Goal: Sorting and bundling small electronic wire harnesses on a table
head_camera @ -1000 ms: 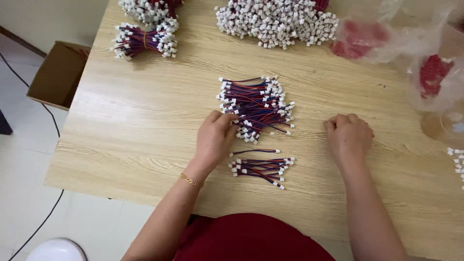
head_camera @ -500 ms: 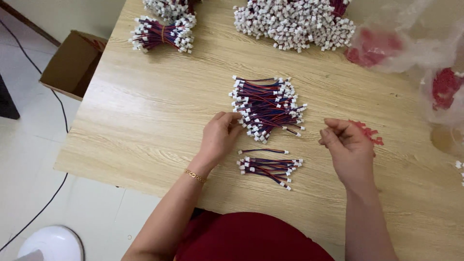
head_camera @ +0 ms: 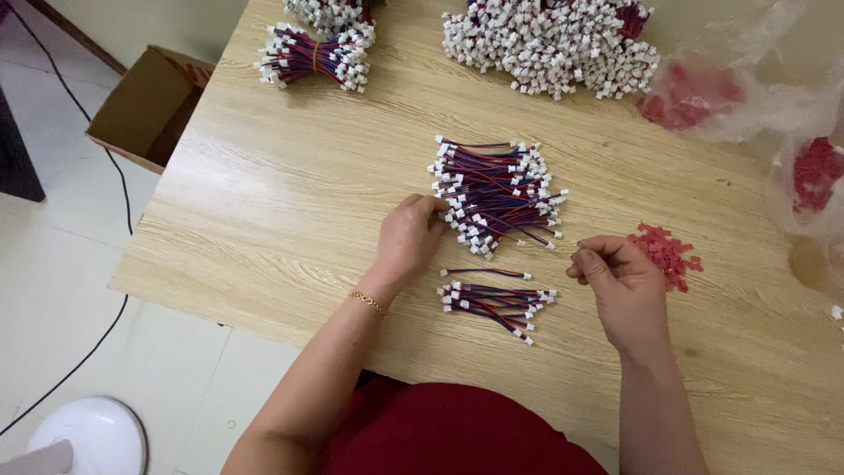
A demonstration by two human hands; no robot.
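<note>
Left hand (head_camera: 410,237) lies on the desk (head_camera: 264,220) with its fingers curled against the near-left edge of a loose pile of short red-and-blue wire leads (head_camera: 495,192) with white plugs at both ends; whether it actually pinches a lead I cannot tell. Right hand (head_camera: 621,280) hovers to the right, fingers drawn together in a narrow pinch, and anything between them is too small to make out. Between the two hands, nearer the person, sits a smaller bunch of the same leads (head_camera: 497,301), with a single lead (head_camera: 486,273) lying just above it. Just beside the right hand is a scatter of small red pieces (head_camera: 668,251). Farther back lie a tied bundle of leads (head_camera: 316,54) at the left and a large heap of white-plugged leads (head_camera: 549,44) in the middle, with clear plastic bags holding red pieces (head_camera: 703,97) at the right. Off the desk's left edge, an open cardboard box (head_camera: 149,105) stands on the floor.
</note>
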